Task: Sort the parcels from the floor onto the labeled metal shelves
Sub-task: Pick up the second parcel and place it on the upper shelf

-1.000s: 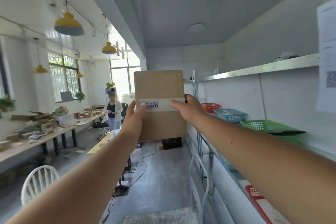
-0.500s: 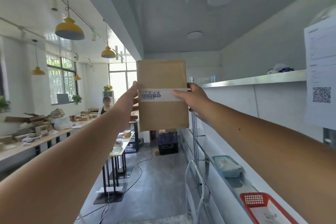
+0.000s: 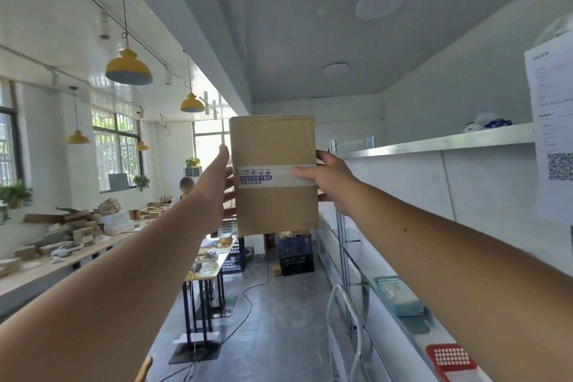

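Gripping parcel [image 3: 274,175] upright: left hand [image 3: 214,186] fingers behind, right hand [image 3: 328,181] thumb across tape.

My plain brown cardboard parcel [image 3: 274,146] is crossed by a white tape band [image 3: 273,176] printed with blue characters and a row of small dark icons. The dome-shaped pendant lamps [image 3: 128,70] are yellow with grey-blue rims. To my right I see a red mesh plastic basket [image 3: 449,358], a pale blue mesh basket [image 3: 398,295] and a white paper sheet [image 3: 548,102] with a black-and-white QR code [image 3: 559,166]. Farther off, a dark blue plastic crate [image 3: 294,245] and a black plastic crate [image 3: 296,263] show against the grey floor [image 3: 279,319].
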### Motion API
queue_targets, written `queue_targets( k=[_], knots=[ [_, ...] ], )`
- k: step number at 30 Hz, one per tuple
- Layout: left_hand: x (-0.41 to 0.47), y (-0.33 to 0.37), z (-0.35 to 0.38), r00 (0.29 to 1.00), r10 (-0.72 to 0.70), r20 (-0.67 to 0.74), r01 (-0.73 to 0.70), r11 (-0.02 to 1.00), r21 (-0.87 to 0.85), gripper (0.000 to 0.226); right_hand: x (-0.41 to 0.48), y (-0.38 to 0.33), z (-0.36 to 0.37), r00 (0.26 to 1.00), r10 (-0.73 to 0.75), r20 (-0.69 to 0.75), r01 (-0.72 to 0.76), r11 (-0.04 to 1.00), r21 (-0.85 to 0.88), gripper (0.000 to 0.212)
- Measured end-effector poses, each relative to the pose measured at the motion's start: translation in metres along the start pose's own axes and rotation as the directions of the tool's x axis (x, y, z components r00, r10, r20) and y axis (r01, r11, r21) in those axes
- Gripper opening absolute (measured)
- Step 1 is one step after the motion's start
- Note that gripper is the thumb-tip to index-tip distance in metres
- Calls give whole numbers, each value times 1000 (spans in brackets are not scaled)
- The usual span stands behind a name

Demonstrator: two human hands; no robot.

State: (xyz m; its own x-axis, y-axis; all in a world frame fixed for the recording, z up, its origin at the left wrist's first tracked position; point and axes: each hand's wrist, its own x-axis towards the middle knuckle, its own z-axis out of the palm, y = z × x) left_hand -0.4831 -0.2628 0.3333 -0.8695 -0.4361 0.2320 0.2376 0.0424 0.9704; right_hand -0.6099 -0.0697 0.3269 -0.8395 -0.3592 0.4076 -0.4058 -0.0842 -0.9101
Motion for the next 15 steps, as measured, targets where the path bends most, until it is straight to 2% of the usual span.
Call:
queue_targets(
  k=[3, 7, 12, 15],
  knots=[
    [0, -2, -5, 1000, -7, -4, 7, 1000, -29, 80, -6, -11, -1, 996, 75, 40, -77, 995, 56, 43],
    [0, -3, -6, 1000, -9, 20, 10, 997, -78, 84, -3, -17, -4, 990, 136, 40, -139, 986, 97, 59],
    [-3, -4, 1, 1000, 0, -14, -1, 995, -103, 83, 1, -13, -3, 984, 175, 10, -174, 968, 181, 86],
    [-3, -7, 4, 1000, -5, -28, 3, 995, -102, 83, -1, -12, -3, 978, 209, -11, -201, 955, 220, 92]
  ],
)
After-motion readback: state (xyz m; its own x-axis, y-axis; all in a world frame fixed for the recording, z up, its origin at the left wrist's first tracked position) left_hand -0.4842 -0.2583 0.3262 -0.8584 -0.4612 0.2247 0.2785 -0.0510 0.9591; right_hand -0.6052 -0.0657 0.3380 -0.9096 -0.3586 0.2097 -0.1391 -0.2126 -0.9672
